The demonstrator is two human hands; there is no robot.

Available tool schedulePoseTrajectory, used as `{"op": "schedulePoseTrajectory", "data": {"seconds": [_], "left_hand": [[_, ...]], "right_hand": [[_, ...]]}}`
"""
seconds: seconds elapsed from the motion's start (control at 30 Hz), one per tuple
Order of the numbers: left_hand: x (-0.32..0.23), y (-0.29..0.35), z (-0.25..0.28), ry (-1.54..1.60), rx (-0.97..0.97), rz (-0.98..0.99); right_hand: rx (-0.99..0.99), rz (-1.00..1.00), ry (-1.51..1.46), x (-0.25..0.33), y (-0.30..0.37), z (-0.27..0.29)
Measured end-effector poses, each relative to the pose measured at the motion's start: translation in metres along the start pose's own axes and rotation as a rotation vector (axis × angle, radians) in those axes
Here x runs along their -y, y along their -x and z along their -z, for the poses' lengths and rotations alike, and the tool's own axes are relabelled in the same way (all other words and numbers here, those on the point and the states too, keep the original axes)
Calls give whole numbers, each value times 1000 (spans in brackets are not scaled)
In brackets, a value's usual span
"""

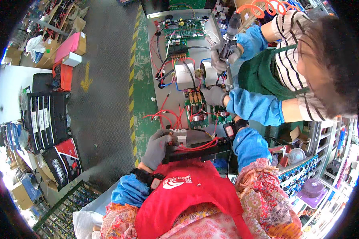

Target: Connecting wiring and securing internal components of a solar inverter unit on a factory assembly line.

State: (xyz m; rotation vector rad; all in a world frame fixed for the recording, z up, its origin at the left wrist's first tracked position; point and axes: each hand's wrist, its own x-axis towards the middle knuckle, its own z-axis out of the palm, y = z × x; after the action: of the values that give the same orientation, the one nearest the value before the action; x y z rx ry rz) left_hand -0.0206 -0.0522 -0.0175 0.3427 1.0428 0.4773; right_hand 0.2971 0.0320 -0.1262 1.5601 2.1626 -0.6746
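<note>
My left hand [158, 148], in a grey glove, is at the near edge of an open metal chassis [157, 85]. Its fingers are curled beside a white block [181, 138]; what they grip is hidden. My right hand [237, 118] reaches toward a green circuit board [221, 114] on the chassis's right side. A co-worker's blue sleeve [253, 105] covers most of it, so its fingers do not show. Red wires [201, 145] run along a black near panel [195, 154]. Another green board [196, 113] with copper-coloured coils lies between my hands.
Opposite my right arm, a co-worker's gloved hand [224, 59] holds a power screwdriver [229, 46] with an orange coiled hose [263, 8]. Their other gloved hand [214, 95] touches the chassis wiring. A yellow-black floor stripe [132, 99] runs along the left; a purple fan [313, 188] stands lower right.
</note>
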Motion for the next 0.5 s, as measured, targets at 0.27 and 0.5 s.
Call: {"op": "schedulePoseTrajectory", "data": {"seconds": [0.27, 0.5], "left_hand": [[6, -14, 7, 39, 29, 72], [-9, -14, 2, 2, -25, 112]], "right_hand": [[-62, 31, 112, -9, -10, -30], [-495, 227, -161, -14, -18, -55]]}}
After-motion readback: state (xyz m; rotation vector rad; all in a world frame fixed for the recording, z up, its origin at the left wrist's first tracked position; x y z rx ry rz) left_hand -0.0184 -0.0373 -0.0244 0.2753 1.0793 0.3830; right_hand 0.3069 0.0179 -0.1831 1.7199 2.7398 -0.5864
